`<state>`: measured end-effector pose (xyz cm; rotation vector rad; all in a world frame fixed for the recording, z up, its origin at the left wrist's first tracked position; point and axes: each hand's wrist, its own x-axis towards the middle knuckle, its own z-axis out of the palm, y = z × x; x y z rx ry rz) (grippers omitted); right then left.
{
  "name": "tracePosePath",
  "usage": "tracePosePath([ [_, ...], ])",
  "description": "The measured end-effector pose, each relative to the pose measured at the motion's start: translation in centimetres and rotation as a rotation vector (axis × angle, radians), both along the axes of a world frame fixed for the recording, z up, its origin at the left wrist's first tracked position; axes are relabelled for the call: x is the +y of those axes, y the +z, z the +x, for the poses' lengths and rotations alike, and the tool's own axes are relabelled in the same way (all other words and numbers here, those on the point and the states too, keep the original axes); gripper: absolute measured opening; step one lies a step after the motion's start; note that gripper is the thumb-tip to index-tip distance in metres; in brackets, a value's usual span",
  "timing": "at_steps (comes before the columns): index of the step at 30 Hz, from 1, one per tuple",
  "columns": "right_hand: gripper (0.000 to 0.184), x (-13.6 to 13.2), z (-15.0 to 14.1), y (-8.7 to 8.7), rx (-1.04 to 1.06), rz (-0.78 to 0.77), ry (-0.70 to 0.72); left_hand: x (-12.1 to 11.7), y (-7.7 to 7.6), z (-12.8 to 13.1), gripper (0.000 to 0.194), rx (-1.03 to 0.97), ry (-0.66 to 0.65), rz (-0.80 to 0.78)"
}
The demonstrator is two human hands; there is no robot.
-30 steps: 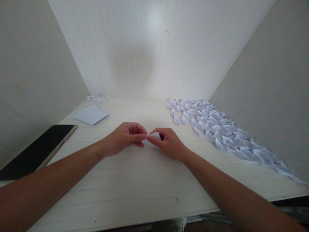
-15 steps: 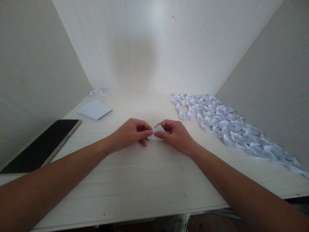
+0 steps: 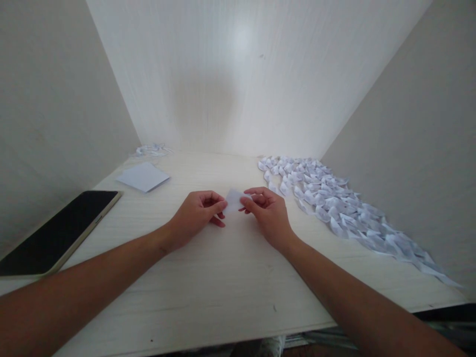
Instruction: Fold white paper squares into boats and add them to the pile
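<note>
Both my hands meet over the middle of a pale wooden table. My left hand and my right hand each pinch one end of a small white piece of paper, held a little above the tabletop. The fingers of both hands are curled, thumb against forefinger on the paper's edges. The paper looks partly folded; its exact shape is blurred.
A long heap of several small folded white paper pieces runs along the right side. A stack of white paper sheets lies at the back left, paper scraps behind it. A black tablet rests at the left edge. Walls enclose three sides.
The paper has been lifted slightly off the table and now stands more upright between my fingertips. Both hands stay close together at the table's middle.
</note>
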<state>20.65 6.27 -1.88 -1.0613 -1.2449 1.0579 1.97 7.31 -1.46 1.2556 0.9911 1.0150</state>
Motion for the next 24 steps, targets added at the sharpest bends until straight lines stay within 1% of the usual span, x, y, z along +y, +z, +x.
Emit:
tracePosePath([
  [4,0.022,0.1,0.0,0.0,0.014,0.064,-0.047,-0.2,-0.1,0.1,0.025,-0.046,0.013,0.018],
  [7,0.019,0.1,0.1,0.0,-0.017,0.068,-0.078,-0.3,-0.1,0.3,0.027,-0.047,0.059,0.046],
  [10,0.019,0.0,0.3,0.1,-0.071,0.078,-0.092,-0.4,0.0,0.4,0.028,-0.041,0.121,0.052],
  [13,0.023,0.0,0.5,0.3,-0.068,0.100,-0.060,-0.4,0.1,0.4,0.029,-0.034,0.148,0.057],
  [15,0.026,0.2,0.8,0.2,-0.003,0.071,-0.010,-0.3,0.1,0.4,0.029,-0.018,0.139,0.086],
  [19,0.023,0.7,1.0,0.0,0.136,-0.065,0.082,-0.1,-0.1,0.2,0.028,0.029,0.102,0.176],
  [21,0.023,0.9,1.1,-0.1,0.147,-0.102,0.091,-0.1,-0.3,0.1,0.026,0.054,0.087,0.219],
  [24,0.024,1.0,1.3,0.0,0.095,-0.092,0.081,0.0,-0.5,0.0,0.025,0.085,0.072,0.270],
])
